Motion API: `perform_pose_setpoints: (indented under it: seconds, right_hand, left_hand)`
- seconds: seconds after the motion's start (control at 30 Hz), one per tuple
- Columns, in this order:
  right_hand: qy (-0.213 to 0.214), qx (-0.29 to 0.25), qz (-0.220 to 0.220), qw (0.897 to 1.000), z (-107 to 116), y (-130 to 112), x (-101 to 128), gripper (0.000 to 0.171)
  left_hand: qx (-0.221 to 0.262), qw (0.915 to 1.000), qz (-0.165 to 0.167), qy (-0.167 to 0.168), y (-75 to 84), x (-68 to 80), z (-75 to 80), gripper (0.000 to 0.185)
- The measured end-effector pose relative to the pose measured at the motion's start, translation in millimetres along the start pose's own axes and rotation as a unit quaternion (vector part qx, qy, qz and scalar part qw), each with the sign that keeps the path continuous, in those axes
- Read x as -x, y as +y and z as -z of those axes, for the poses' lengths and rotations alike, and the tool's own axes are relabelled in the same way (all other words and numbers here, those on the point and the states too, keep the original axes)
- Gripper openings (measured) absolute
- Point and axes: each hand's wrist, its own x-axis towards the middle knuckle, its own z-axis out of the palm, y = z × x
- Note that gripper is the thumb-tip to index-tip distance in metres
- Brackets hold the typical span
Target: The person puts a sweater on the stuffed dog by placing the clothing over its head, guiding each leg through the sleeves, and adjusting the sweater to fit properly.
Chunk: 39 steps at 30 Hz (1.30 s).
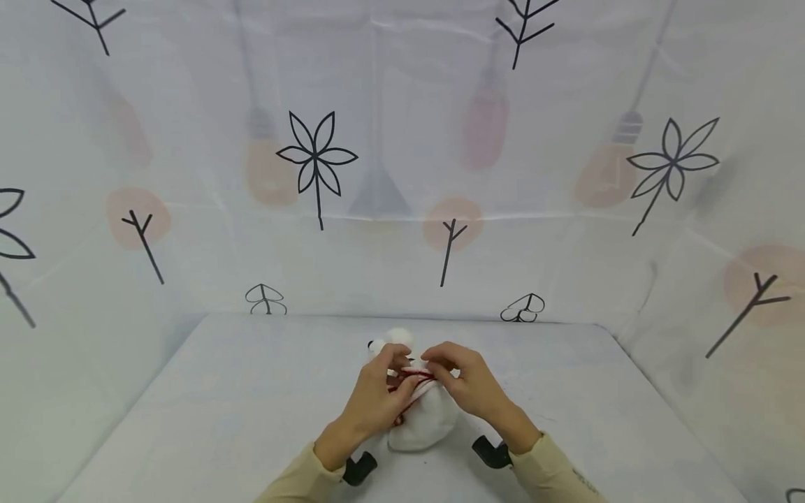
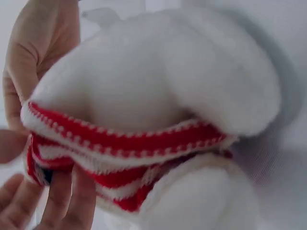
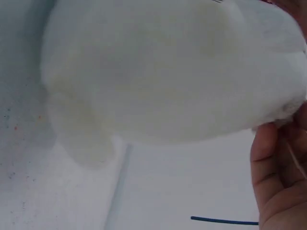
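Observation:
A white plush toy (image 1: 428,419) with a rounded head and a dark nose lies on the table between both hands. Around its neck runs a red-and-white knitted scarf (image 2: 144,143). My left hand (image 1: 376,395) grips the scarf at the neck, its fingertips curled about the striped knit in the left wrist view. From the other side, my right hand (image 1: 468,377) pinches the scarf's edge with thumb and fingers, close to the head. In the right wrist view the plush body (image 3: 163,76) fills most of the picture and hides part of the pinched cloth.
The toy lies on a pale table (image 1: 251,391). Behind it hangs a white cloth (image 1: 390,265) printed with leaves and twigs, and more cloth closes in both sides. Black wrist camera mounts (image 1: 492,453) sit under the forearms near the table top.

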Motion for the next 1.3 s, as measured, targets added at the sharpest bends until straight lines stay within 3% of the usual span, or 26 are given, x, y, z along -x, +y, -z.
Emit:
perform_pose_setpoints:
  seconds: [0.13,0.3,0.43,0.67,0.8,0.9,1.0,1.13,1.3]
  right_hand:
    - [-0.042,-0.007,-0.025,0.999,6.3,-7.3,-0.2,0.018]
    - [-0.096,0.002,-0.053,0.994,13.6,-11.4,2.3,0.02]
    - [-0.114,0.007,-0.05,0.992,15.6,-13.6,4.8,0.023]
    - [-0.073,0.002,-0.037,0.997,12.5,-17.5,9.9,0.032]
    - [-0.032,-0.04,-0.095,0.994,15.4,-18.8,11.3,0.026]
    - [-0.002,-0.1,-0.155,0.983,17.4,-17.4,9.8,0.018]
    - [0.002,-0.126,-0.187,0.974,18.4,-15.5,8.9,0.015]
    - [-0.02,-0.08,-0.182,0.98,19.7,-17.1,7.7,0.015]
    - [-0.072,0.026,-0.145,0.986,22.8,-22.1,7.6,0.025]
  left_hand:
    - [-0.02,0.9993,0.02,0.023,3.8,2.4,-5.8,0.048]
    - [-0.014,0.9991,0.033,0.022,10.4,6.3,-13.5,0.049]
    - [-0.01,0.9989,0.038,0.025,15.2,9.2,-18.1,0.047]
    - [-0.039,0.9985,0.029,0.026,21.3,12.9,-22.1,0.052]
    - [-0.083,0.9959,0.015,0.03,23.4,14.3,-23.3,0.059]
    - [-0.125,0.9919,0.013,0.023,22.0,13.9,-22.9,0.059]
    - [-0.137,0.9902,0.029,0.008,21.6,14.5,-22.8,0.056]
    - [-0.098,0.9935,0.057,0.004,23.7,14.6,-22.3,0.049]
    - [-0.055,0.9962,0.064,0.017,27.1,11.4,-23.4,0.051]
